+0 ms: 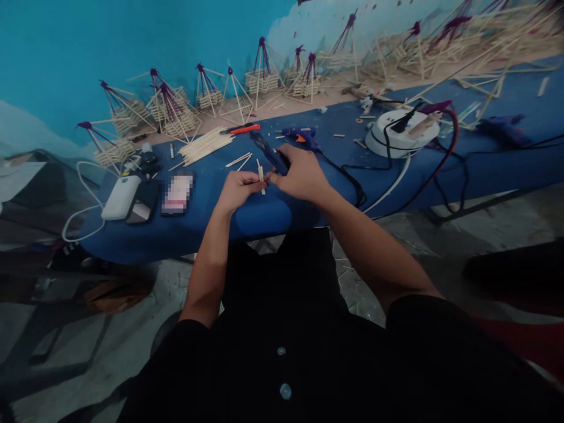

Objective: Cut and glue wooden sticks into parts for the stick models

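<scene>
Near the front edge of the blue-covered table [207,205], my left hand [238,189] pinches a few short wooden sticks [261,179], held upright. My right hand [302,171] is wrapped round a dark tool [269,154], whose long part points up and left; its exact kind is hard to make out. The fingertips of both hands meet at the sticks. Some loose short sticks [239,160] lie just beyond my left hand, with a bundle of longer sticks [205,145] behind them.
A blue glue gun [299,136] and an orange cutter [244,128] lie behind my hands. At right stands a white power reel [402,134] with tangled cables. A phone [177,192] and white power bank [121,197] lie at left. Several stick structures [263,81] line the wall.
</scene>
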A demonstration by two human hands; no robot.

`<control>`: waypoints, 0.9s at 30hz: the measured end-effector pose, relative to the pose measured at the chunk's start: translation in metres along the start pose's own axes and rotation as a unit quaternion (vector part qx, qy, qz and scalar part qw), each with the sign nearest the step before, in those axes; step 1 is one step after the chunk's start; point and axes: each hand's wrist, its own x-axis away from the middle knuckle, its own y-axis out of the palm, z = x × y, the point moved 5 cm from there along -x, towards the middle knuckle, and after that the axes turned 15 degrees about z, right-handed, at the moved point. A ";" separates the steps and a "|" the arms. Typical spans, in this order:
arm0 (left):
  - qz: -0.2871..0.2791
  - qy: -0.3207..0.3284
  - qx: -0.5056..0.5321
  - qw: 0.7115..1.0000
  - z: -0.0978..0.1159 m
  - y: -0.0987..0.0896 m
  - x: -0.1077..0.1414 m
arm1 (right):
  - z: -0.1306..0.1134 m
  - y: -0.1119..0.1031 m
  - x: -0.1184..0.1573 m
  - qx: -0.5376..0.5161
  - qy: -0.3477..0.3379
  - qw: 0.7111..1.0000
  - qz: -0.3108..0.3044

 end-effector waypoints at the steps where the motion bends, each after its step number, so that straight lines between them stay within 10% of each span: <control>1: 0.003 0.007 -0.003 1.000 -0.001 0.000 0.001 | 0.001 -0.001 0.002 0.042 -0.015 0.999 -0.002; 16: 0.109 0.068 -0.119 0.984 0.001 -0.004 0.004 | 0.024 -0.020 0.026 0.180 -0.020 0.983 -0.021; 20: 0.206 0.095 -0.342 0.912 0.032 -0.020 -0.006 | 0.032 -0.019 0.026 0.167 0.000 0.986 0.003; 27: 0.180 0.044 -0.537 0.823 0.036 -0.032 -0.040 | 0.030 -0.014 0.017 0.183 0.019 0.983 -0.021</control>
